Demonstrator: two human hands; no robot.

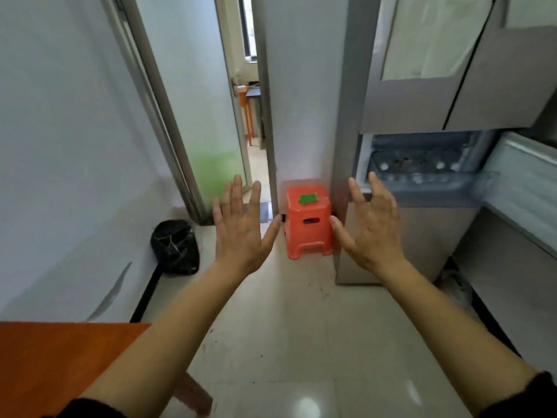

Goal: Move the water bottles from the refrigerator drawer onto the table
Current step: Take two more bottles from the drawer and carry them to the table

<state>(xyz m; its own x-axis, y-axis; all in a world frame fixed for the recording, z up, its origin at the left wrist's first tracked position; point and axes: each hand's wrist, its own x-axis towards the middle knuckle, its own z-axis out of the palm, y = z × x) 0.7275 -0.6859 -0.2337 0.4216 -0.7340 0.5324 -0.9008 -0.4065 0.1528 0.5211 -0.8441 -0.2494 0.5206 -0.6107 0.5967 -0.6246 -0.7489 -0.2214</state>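
Reaching forward over the floor [286, 327], the left hand [241, 233] and right hand [372, 233] are both spread wide, fingers straight, holding nothing. Bottles [419, 178], seen only as blurry white caps, sit in the open drawer [422, 188] at right. An orange table [45, 363] fills the lower left corner. A red stool [307, 227] stands beyond the hands.

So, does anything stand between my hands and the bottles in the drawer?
Nothing visible does. The drawer is open, with the caps of the bottles showing. The left hand and right hand hold nothing. The stool stands on the floor left of the fridge, low beside that path.
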